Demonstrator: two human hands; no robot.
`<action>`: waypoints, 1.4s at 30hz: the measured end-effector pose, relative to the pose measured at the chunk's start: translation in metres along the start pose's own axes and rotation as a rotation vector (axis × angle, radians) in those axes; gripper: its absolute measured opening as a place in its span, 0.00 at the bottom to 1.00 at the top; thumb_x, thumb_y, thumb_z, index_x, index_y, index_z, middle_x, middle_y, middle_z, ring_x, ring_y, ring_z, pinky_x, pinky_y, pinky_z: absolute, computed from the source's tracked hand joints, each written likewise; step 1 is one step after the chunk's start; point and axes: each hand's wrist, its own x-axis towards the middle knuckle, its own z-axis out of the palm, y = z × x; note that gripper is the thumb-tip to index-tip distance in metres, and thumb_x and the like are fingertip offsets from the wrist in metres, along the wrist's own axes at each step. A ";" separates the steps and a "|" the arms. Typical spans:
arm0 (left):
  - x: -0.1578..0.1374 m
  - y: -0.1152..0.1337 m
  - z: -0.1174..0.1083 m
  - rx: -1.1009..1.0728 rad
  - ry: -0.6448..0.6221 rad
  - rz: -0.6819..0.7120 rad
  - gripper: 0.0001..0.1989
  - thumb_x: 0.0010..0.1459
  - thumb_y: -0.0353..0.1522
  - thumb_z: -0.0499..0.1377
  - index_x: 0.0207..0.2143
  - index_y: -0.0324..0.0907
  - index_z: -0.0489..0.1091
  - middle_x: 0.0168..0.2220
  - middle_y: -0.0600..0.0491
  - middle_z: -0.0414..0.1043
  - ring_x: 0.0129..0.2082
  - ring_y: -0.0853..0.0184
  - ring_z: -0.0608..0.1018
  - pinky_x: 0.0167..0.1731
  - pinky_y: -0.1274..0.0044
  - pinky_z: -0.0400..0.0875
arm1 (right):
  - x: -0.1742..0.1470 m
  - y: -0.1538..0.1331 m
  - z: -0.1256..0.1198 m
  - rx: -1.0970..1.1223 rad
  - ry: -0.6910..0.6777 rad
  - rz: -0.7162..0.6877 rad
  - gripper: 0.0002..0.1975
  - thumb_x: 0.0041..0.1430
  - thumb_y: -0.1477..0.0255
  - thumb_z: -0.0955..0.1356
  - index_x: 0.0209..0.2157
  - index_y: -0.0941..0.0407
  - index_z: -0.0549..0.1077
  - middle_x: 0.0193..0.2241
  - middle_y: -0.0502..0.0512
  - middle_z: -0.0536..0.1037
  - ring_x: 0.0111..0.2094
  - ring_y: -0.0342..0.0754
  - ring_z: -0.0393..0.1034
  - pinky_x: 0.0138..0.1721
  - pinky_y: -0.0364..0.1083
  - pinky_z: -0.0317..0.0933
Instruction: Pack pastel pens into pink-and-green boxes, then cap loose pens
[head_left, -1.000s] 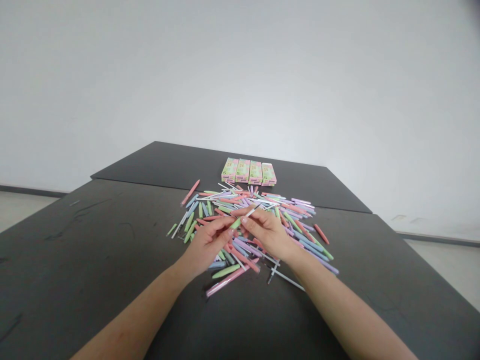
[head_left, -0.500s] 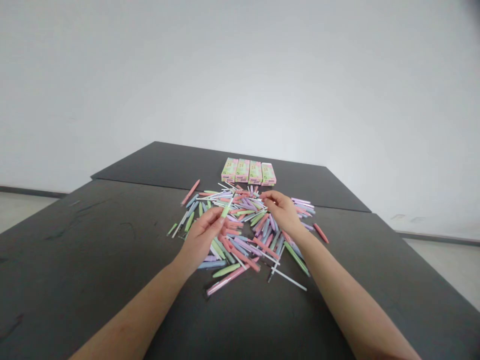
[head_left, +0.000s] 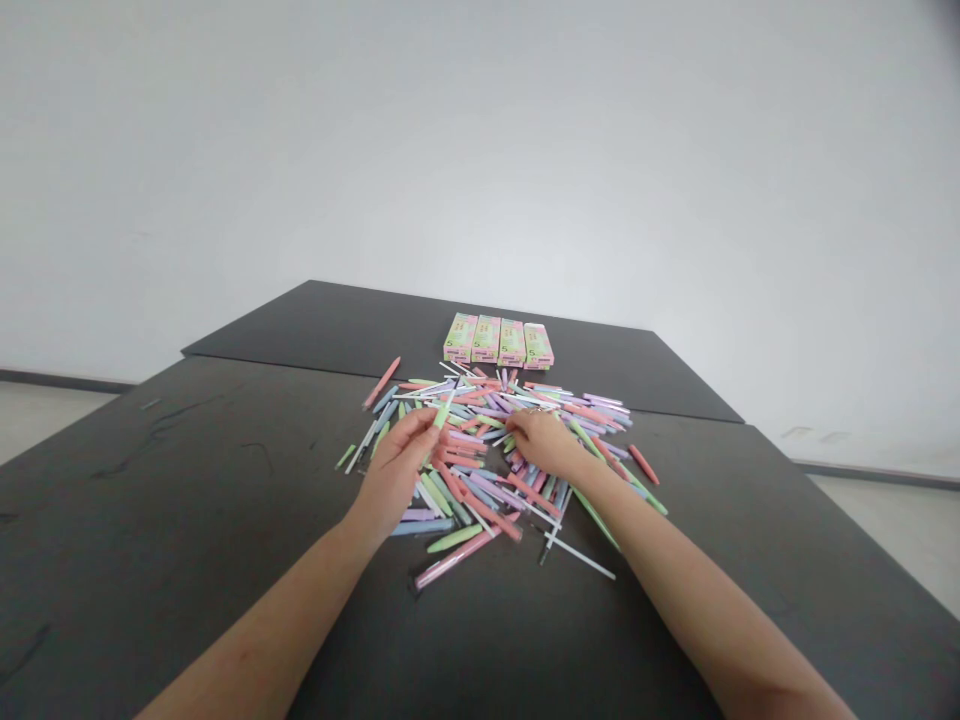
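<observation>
My left hand (head_left: 397,468) is closed around a light green pen barrel (head_left: 442,414), held tilted upward over the left of the pile. A thin white refill (head_left: 451,393) sticks up from its top end. My right hand (head_left: 546,442) is down in the middle of the pile, its fingers curled together among the pen parts; whatever lies between the fingertips is hidden. Around both hands lie loose pink, green, blue and purple pen parts (head_left: 491,518) and white refills (head_left: 581,556).
Several small pink-and-green boxes (head_left: 486,340) stand in a row behind the pile. A dark table (head_left: 225,480) lies under everything, with a seam (head_left: 675,412) across it. Beyond is a pale wall (head_left: 480,150).
My right hand has come nearer and lower, from the back of the pile into its middle. The left hand, still holding the green barrel, has shifted slightly left.
</observation>
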 end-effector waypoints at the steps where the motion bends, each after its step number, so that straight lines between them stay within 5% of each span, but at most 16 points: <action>1: 0.000 0.000 0.000 0.005 -0.001 0.007 0.07 0.60 0.33 0.57 0.38 0.40 0.71 0.26 0.57 0.66 0.25 0.71 0.67 0.27 0.78 0.62 | -0.001 0.000 -0.001 -0.009 -0.010 0.001 0.16 0.58 0.80 0.60 0.42 0.60 0.77 0.40 0.60 0.80 0.43 0.51 0.72 0.45 0.45 0.60; 15: 0.002 -0.010 -0.004 0.000 -0.062 -0.006 0.07 0.62 0.35 0.55 0.35 0.41 0.70 0.25 0.57 0.65 0.25 0.72 0.68 0.29 0.78 0.64 | 0.001 0.001 0.017 -0.162 -0.073 -0.101 0.15 0.60 0.80 0.59 0.43 0.62 0.74 0.46 0.66 0.76 0.48 0.54 0.69 0.50 0.48 0.58; 25: 0.000 -0.002 -0.002 0.027 -0.073 0.015 0.07 0.62 0.34 0.55 0.33 0.41 0.68 0.21 0.59 0.65 0.23 0.72 0.68 0.28 0.79 0.64 | 0.000 0.000 0.015 -0.186 -0.098 -0.188 0.16 0.59 0.81 0.60 0.46 0.59 0.71 0.46 0.60 0.76 0.48 0.50 0.69 0.48 0.45 0.58; 36: -0.001 0.000 -0.001 0.030 -0.048 -0.001 0.06 0.61 0.34 0.56 0.34 0.42 0.69 0.20 0.59 0.65 0.22 0.72 0.68 0.26 0.79 0.63 | -0.006 0.005 0.011 -0.285 -0.098 -0.044 0.18 0.66 0.73 0.56 0.49 0.63 0.71 0.50 0.71 0.72 0.52 0.58 0.68 0.50 0.53 0.60; 42: -0.002 0.001 0.000 0.024 -0.066 -0.007 0.07 0.61 0.35 0.56 0.32 0.42 0.69 0.20 0.59 0.65 0.21 0.72 0.69 0.26 0.79 0.65 | -0.004 0.006 0.011 -0.325 -0.057 -0.006 0.23 0.66 0.73 0.56 0.58 0.69 0.64 0.61 0.76 0.61 0.60 0.61 0.59 0.56 0.57 0.55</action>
